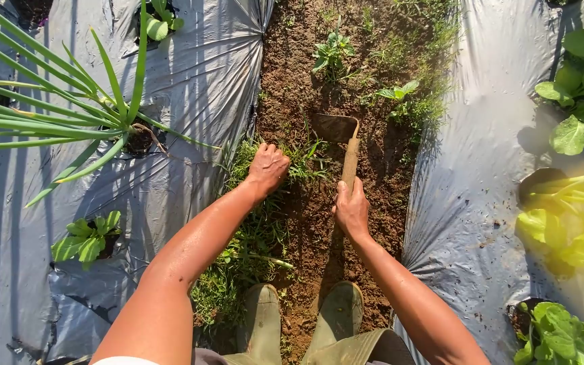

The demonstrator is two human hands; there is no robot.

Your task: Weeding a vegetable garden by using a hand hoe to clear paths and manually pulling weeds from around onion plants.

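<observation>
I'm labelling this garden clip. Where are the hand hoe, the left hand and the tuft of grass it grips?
hand hoe (336, 127), head view, on the metal blade.
left hand (267, 167), head view, back of the hand.
tuft of grass (303, 162), head view, on the blades beside the knuckles.

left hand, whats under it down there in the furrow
Under the left hand lies a clump of green grass weeds on brown soil, beside the grey plastic mulch sheet. Whether the fingers grip any stems is hidden by the hand itself.
</observation>
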